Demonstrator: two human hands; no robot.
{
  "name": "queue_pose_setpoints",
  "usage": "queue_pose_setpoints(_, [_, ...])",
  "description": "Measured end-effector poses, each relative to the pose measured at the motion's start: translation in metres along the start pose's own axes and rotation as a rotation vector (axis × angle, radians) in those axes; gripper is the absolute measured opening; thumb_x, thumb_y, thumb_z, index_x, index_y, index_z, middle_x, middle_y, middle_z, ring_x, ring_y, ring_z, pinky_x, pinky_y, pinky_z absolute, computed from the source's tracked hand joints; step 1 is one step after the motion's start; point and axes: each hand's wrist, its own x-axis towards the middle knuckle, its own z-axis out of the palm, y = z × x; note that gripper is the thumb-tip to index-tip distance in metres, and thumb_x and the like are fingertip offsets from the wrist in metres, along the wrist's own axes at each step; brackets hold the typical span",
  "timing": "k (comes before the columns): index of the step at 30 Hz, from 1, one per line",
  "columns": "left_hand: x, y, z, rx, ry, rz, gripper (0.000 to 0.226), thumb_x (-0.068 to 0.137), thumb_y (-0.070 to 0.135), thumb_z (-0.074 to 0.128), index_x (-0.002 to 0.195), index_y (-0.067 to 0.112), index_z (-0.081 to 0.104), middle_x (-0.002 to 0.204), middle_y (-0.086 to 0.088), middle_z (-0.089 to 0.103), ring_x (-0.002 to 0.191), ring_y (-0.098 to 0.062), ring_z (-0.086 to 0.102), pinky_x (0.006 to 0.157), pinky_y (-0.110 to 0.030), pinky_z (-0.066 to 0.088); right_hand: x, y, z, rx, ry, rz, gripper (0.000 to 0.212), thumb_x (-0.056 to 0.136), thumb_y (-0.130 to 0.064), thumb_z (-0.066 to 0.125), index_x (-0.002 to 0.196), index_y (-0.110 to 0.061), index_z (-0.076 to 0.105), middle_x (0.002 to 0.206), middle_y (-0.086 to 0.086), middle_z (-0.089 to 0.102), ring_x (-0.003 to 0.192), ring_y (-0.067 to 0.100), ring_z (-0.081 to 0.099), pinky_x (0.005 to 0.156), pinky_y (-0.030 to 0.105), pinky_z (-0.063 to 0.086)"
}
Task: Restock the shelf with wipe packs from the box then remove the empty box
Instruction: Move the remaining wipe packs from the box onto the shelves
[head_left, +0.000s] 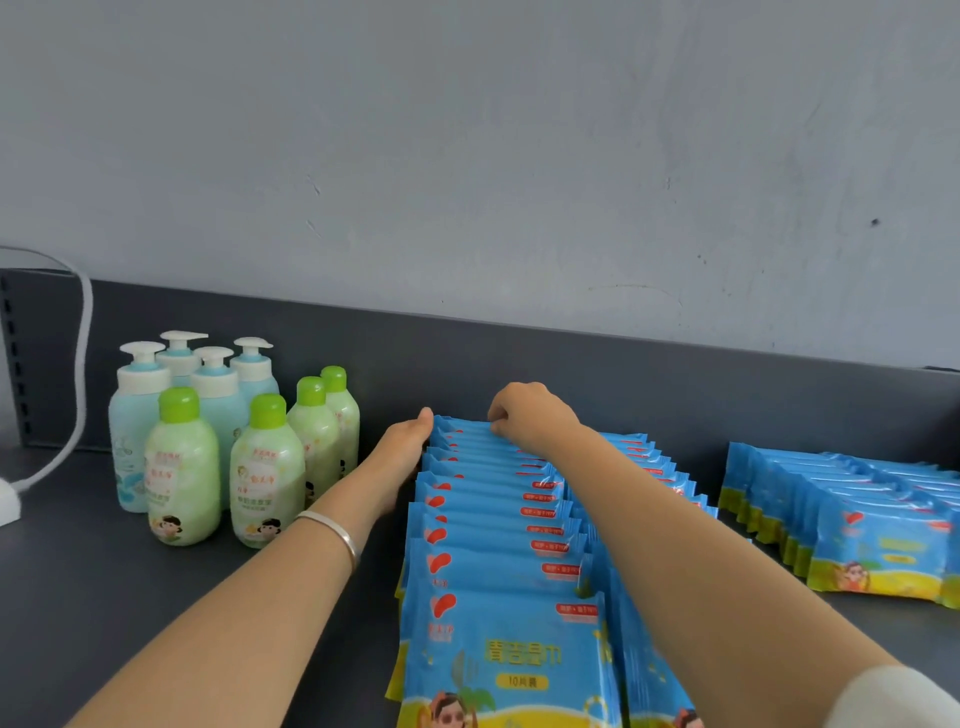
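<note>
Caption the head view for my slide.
Left hand braces the wipe packs; right hand pinches the rearmost, on the shelf.

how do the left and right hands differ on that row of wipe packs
The left hand lies flat, fingers straight, against the left side of the row of wipe packs. The right hand is curled, its grip on the top edges of the rearmost packs. The left wrist wears a silver bangle, while the right wrist shows none. Both hands sit at the far end of the same row.
</note>
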Motion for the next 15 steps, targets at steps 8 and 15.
queue_pose_setpoints(8, [0.020, -0.008, -0.001, -0.098, -0.010, 0.035, 0.036, 0.101, 0.039, 0.031, 0.104, 0.016, 0.058, 0.102, -0.005, 0.062, 0.095, -0.023, 0.062, 0.086, -0.038, 0.050, 0.012, -0.002, 0.005, -0.103, -0.002, -0.014, 0.018, 0.094, -0.017, 0.054, 0.108, -0.015, 0.066, 0.104, 0.005, 0.065, 0.088, 0.021, 0.060, 0.069, 0.030, 0.047])
queue_pose_setpoints(15, [0.021, -0.008, 0.001, -0.091, -0.016, 0.027, 0.034, 0.101, 0.038, 0.032, 0.091, 0.020, 0.059, 0.098, -0.008, 0.064, 0.097, -0.027, 0.062, 0.091, -0.040, 0.049, 0.010, -0.004, 0.007, -0.150, 0.031, -0.029, 0.018, 0.095, -0.012, 0.049, 0.105, -0.013, 0.064, 0.102, 0.006, 0.064, 0.081, 0.021, 0.056, 0.067, 0.030, 0.045])
